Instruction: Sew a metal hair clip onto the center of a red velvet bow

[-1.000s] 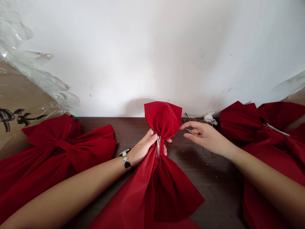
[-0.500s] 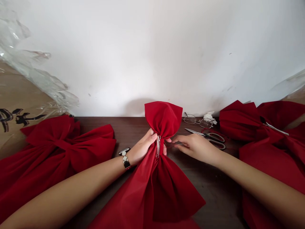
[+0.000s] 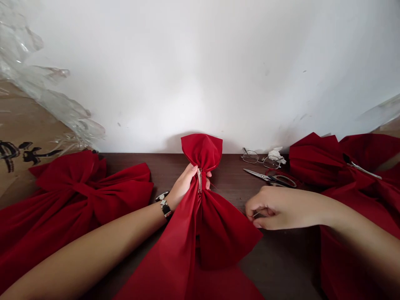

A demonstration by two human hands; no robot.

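A red fabric bow (image 3: 206, 225) lies on the dark wooden table (image 3: 281, 258) in the middle, gathered at its waist by a silver metal clip (image 3: 199, 180). My left hand (image 3: 184, 185), with a watch on the wrist, grips the gathered waist around the clip. My right hand (image 3: 275, 207) hovers low over the table to the right of the bow, fingers curled in a pinch. A thin red thread seems to run from the bow's waist toward it; what the fingers hold is too small to name.
Scissors (image 3: 271, 178) and a pair of glasses (image 3: 261, 158) lie by the white wall. Finished red bows sit at the left (image 3: 78, 187) and right (image 3: 337, 166), the right one with a clip. Cardboard wrapped in clear plastic (image 3: 28, 125) leans at the far left.
My right hand drew back from the bow's waist toward me and to the right, closing into a pinch. The bow and my left hand shifted slightly left.
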